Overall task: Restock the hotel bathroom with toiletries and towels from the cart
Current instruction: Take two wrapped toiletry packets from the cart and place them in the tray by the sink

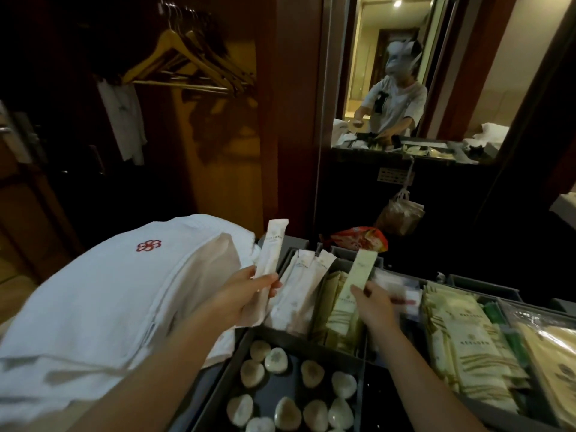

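Dim hotel entryway, with a wardrobe of wooden hangers (187,57) and a wall mirror (405,73) behind, and the cart tray (223,381) in the foreground. Left hand (249,294): thumb and curled fingers grip one long white sachet (271,254) near its lower half, upright and clear of the tray. Right hand (374,304): thumb and fingertips pinch the bottom end of a pale green sachet (361,269), which stands upright just above its own compartment; the rest of the fingers are hidden behind the back of the hand. Stock beneath: a row of white sachets (299,288) in the compartment beside the left hand, green sachets (336,316) directly under the right hand, and round wrapped soaps (276,360) loose in the nearer compartment. Larger striped packets (467,338) fill the right side. Folded white towels (124,285) with a red flower emblem are stacked at the left, touching the tray edge. Step judged in hand: picking out one of each toiletry. Handling note: lift the green sachet straight up so its neighbours stay in place, check that only one has come away, then pass it to the left hand alongside the white one, leaving the right hand to pick up soap. Sachets are thin and slippery, so grip them near the middle.
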`<state>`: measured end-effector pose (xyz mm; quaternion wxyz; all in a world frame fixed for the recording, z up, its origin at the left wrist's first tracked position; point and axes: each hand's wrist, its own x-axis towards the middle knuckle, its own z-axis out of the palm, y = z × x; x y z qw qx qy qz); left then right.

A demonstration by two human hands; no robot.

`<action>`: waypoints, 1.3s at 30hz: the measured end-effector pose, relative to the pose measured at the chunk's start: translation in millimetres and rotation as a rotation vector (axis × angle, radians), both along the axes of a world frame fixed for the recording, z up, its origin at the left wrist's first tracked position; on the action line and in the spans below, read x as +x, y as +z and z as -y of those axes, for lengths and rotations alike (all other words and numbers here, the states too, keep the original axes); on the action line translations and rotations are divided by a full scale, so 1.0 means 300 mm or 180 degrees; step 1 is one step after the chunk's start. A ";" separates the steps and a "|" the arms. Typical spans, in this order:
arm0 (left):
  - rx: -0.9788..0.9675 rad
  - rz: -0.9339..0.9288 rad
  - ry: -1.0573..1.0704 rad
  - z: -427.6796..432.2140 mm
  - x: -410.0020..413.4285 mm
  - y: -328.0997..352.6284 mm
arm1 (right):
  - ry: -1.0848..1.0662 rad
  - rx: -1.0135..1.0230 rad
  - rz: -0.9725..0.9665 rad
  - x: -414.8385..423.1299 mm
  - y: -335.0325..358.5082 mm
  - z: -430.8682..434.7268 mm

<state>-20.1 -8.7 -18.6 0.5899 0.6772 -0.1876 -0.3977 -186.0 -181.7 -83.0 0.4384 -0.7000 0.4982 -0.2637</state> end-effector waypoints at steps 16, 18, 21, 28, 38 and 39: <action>0.0177 0.1121 0.0429 -0.714 0.002 0.224 | 0.1988 0.0589 0.0984 0.183 0.363 -0.717; 0.0267 0.1072 0.0617 -0.824 0.000 0.219 | 0.2204 0.0674 0.0948 0.214 0.368 -0.811; 0.0326 0.0875 0.0821 -1.000 -0.025 0.212 | 0.2471 0.0801 0.0871 0.261 0.360 -0.950; 0.0626 0.0787 0.1491 -1.324 -0.141 0.163 | 0.3355 0.0864 0.0646 0.349 0.325 -1.239; 0.0950 0.0726 0.2796 -1.529 -0.426 0.090 | 0.4684 0.0919 0.0109 0.371 0.258 -1.500; 0.0957 0.0681 0.2935 -1.541 -0.464 0.074 | 0.4818 0.0971 0.0034 0.362 0.248 -1.527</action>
